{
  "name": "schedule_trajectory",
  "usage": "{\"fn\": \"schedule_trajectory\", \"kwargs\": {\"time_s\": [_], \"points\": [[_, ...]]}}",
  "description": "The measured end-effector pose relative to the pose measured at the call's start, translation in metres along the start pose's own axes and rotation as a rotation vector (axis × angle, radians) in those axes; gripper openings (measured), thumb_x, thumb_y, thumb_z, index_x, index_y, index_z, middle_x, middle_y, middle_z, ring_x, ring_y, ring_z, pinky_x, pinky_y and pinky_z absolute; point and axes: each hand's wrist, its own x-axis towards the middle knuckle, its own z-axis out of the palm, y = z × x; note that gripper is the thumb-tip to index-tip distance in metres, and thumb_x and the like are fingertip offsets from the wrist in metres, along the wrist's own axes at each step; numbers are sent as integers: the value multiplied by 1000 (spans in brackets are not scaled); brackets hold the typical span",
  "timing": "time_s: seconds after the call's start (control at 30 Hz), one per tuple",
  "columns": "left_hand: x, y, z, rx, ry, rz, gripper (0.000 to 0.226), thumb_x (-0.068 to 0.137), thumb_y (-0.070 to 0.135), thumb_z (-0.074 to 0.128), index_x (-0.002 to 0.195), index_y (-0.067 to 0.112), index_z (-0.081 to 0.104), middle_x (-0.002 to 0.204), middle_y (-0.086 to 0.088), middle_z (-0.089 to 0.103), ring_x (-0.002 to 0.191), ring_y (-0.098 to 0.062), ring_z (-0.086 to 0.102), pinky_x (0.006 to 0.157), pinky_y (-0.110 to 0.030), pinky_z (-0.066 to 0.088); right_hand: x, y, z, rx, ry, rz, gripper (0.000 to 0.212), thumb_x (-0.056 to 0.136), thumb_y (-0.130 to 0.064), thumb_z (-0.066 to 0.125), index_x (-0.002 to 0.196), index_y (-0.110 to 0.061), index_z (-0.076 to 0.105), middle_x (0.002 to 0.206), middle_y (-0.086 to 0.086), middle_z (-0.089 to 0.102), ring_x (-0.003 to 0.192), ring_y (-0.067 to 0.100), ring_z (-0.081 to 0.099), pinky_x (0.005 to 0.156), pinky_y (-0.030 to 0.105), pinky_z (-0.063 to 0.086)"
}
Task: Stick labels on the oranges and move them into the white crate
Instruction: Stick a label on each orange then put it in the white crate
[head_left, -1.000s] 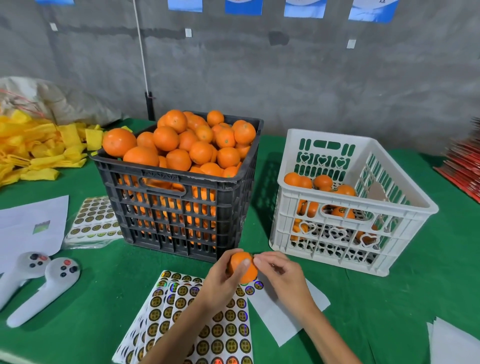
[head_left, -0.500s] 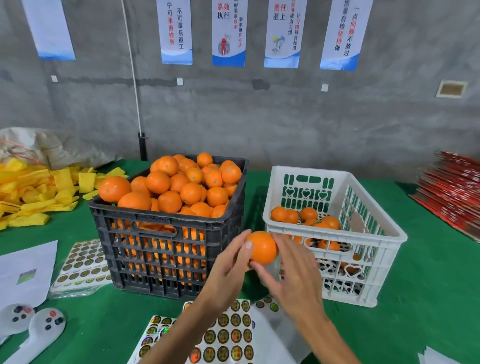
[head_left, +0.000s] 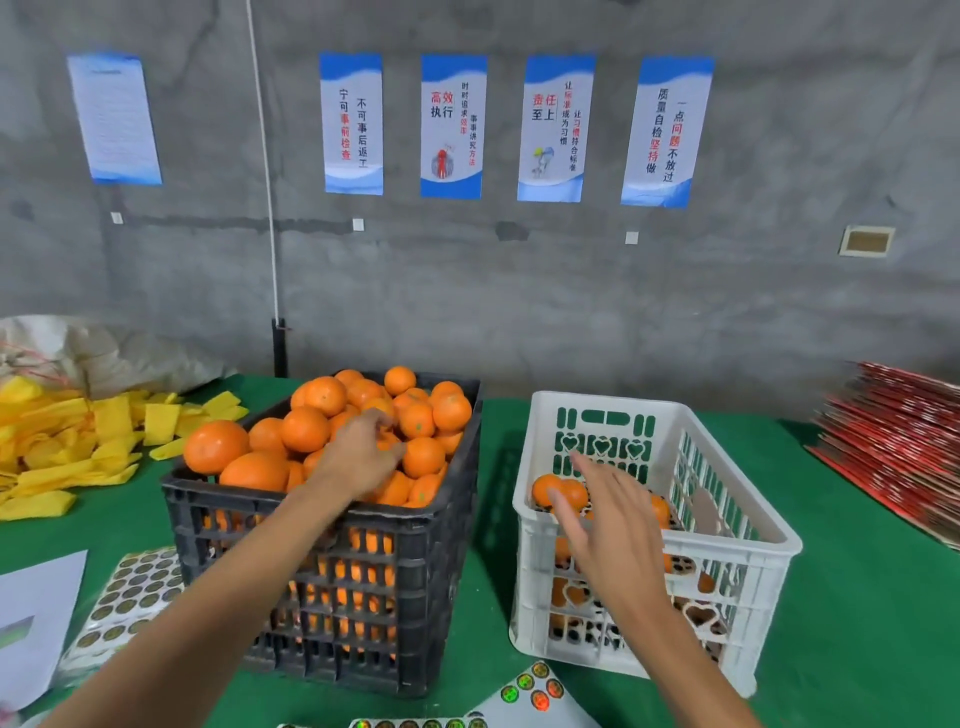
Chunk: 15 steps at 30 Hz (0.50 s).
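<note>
A black crate (head_left: 234, 501) heaped with oranges (head_left: 311, 426) stands left of centre on the green table. My left hand (head_left: 358, 457) reaches into the heap, its fingers curled over an orange (head_left: 389, 441) near the top. To the right stands the white crate (head_left: 737, 545) with several oranges (head_left: 558, 491) on its bottom. My right hand (head_left: 608, 519) hovers over the near left part of that crate, fingers straight and spread, holding nothing. A sheet of round labels (head_left: 530, 686) lies at the bottom edge.
More label sheets (head_left: 135, 587) and white paper (head_left: 36, 613) lie left of the black crate. Yellow foam sleeves (head_left: 62, 447) are piled at far left by a sack (head_left: 78, 348). A red stack (head_left: 904, 441) sits at far right. A grey wall stands behind.
The orange both hands held has left my hands. My right hand moved over the white crate and opened. My left hand moved into the black crate. The view tilted up.
</note>
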Motion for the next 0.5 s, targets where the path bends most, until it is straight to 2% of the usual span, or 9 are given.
{"fn": "schedule_trajectory", "kwargs": {"time_s": [0.1,0.23,0.37,0.47,0.5], "points": [[24,-17,-2,226,-197,-92,75,93,34,74,155,14,38,153,-17,44,135,-36,51,106,-44,47,-5,-9,11,76,24,-10,44,98,-34,67,138,-15,62,125,1,70,117,20,61,105,39,47],[44,-29,8,409,-311,-121,87,93,44,72,163,25,23,166,-14,19,140,-40,46,110,-47,45,-11,-16,26,123,8,-42,38,98,-32,66,134,-18,64,121,-4,69,114,18,62,102,36,46],[54,-39,15,399,-306,-79,74,95,41,71,157,30,34,159,-12,34,132,-39,53,104,-46,49,-17,-20,35,167,-8,-45,40,99,-37,57,133,-19,64,122,-6,68,115,16,60,101,31,44],[52,-39,13,316,-209,-41,67,92,37,75,151,28,43,147,-14,50,124,-35,59,99,-44,52,-20,-23,40,178,-38,-46,38,99,-33,62,135,-19,63,123,-5,67,116,17,60,101,32,45],[49,-33,10,233,-146,-20,66,91,37,76,149,26,46,137,-15,59,116,-32,65,94,-43,55,-20,-25,41,189,-42,-51,38,99,-32,62,136,-20,62,124,-6,66,117,17,59,102,34,46]]}}
